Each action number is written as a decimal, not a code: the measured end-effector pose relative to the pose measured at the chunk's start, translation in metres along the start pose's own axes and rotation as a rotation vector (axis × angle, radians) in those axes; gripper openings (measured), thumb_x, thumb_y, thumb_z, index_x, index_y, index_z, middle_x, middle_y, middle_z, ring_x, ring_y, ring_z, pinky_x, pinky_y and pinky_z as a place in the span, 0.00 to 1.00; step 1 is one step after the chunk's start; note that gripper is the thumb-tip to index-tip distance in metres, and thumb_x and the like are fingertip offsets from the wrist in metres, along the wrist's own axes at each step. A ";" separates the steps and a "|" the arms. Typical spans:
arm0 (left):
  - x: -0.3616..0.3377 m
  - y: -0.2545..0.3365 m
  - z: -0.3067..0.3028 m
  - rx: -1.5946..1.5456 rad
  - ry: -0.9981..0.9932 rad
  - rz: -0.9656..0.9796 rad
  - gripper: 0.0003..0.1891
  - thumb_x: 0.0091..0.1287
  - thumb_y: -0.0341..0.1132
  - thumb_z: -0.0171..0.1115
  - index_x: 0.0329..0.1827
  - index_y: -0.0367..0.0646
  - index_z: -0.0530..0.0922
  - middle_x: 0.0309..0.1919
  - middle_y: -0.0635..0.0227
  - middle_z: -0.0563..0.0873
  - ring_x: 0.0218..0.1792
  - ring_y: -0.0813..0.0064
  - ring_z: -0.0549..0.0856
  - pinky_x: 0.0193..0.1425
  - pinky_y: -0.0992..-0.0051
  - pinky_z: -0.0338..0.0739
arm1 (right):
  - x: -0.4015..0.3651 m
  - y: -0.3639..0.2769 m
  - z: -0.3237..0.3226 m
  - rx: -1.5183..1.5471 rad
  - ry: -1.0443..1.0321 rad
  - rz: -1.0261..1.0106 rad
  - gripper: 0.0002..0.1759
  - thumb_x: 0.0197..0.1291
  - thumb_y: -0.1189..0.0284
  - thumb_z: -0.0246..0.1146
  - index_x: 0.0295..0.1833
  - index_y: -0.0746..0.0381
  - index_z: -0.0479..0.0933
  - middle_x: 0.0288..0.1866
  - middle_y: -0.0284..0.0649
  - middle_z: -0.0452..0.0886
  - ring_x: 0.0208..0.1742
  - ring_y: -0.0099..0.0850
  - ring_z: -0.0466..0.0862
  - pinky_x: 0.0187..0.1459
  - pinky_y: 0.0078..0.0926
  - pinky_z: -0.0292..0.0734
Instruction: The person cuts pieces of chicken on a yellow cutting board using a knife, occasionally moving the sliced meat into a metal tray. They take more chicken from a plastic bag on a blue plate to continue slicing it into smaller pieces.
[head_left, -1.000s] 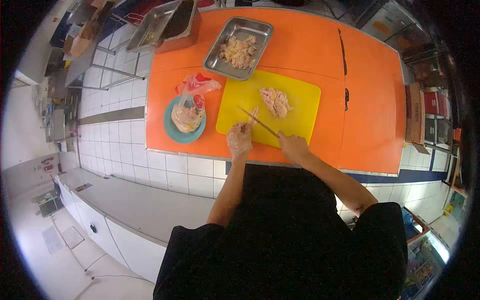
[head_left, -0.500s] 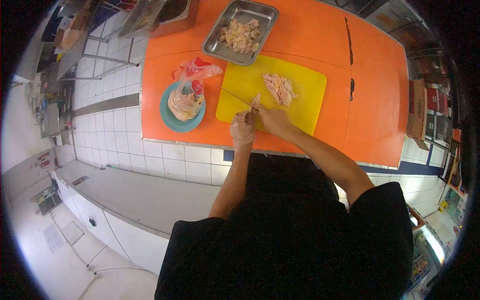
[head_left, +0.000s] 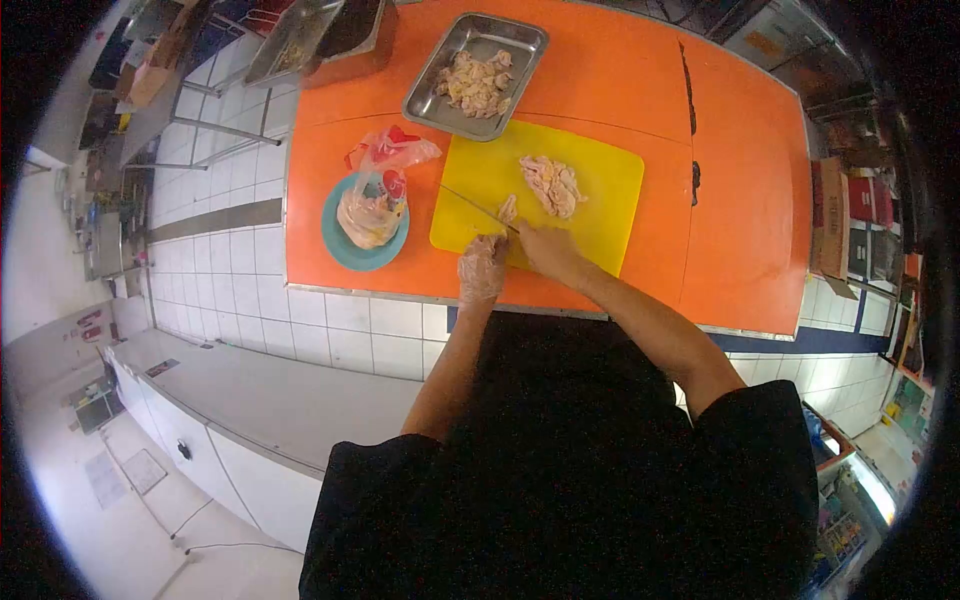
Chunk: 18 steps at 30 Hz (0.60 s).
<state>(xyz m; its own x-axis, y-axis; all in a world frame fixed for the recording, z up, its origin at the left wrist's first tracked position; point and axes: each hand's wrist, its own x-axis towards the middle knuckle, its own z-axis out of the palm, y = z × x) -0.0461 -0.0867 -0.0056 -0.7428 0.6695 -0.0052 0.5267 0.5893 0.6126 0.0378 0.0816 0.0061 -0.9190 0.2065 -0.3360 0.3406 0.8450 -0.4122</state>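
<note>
My right hand is closed round the handle of a knife, whose blade points up and left across the yellow cutting board. My left hand, in a clear plastic glove, has its fingers bent together at the board's front edge; what it pinches is too small to name. A small piece of raw meat lies just beyond the blade. Farther back on the board rests a larger heap of raw meat.
A metal tray with cut meat stands behind the board. On the left, a teal plate bears a plastic bag of meat. A deeper metal container sits at the orange table's back left corner.
The small piece of meat, which was close against my left fingers, now lies apart from them beyond the blade. My left hand is slightly lower. The view has shifted a little.
</note>
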 end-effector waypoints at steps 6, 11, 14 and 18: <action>0.001 0.024 -0.027 -0.296 0.052 -0.257 0.12 0.74 0.42 0.65 0.44 0.42 0.86 0.37 0.52 0.89 0.43 0.45 0.88 0.49 0.52 0.82 | -0.034 0.039 -0.014 -0.056 -0.013 -0.037 0.14 0.77 0.62 0.56 0.55 0.62 0.71 0.30 0.54 0.86 0.34 0.57 0.89 0.35 0.59 0.81; 0.039 0.024 -0.012 0.010 0.139 0.024 0.13 0.73 0.42 0.66 0.49 0.42 0.83 0.45 0.51 0.88 0.49 0.46 0.86 0.54 0.51 0.81 | -0.089 0.064 -0.038 0.150 0.043 0.174 0.17 0.81 0.59 0.51 0.57 0.63 0.71 0.30 0.57 0.85 0.33 0.59 0.88 0.34 0.62 0.81; 0.071 0.038 -0.002 0.036 0.103 0.113 0.15 0.71 0.40 0.67 0.54 0.41 0.81 0.51 0.51 0.86 0.52 0.47 0.85 0.55 0.50 0.81 | -0.104 0.072 -0.049 0.290 0.095 0.343 0.18 0.81 0.57 0.53 0.55 0.63 0.72 0.31 0.59 0.84 0.33 0.61 0.86 0.35 0.63 0.81; 0.085 0.061 0.017 0.044 -0.026 0.206 0.17 0.67 0.38 0.69 0.56 0.42 0.81 0.48 0.51 0.86 0.50 0.46 0.85 0.52 0.51 0.81 | -0.107 0.112 0.000 0.434 0.433 0.339 0.18 0.80 0.58 0.55 0.55 0.63 0.73 0.32 0.60 0.84 0.32 0.61 0.86 0.34 0.59 0.80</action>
<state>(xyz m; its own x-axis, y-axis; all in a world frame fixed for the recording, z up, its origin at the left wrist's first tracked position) -0.0701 0.0142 0.0183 -0.6066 0.7892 0.0959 0.6844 0.4570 0.5681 0.1746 0.1539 -0.0044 -0.7139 0.6780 -0.1750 0.5881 0.4449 -0.6755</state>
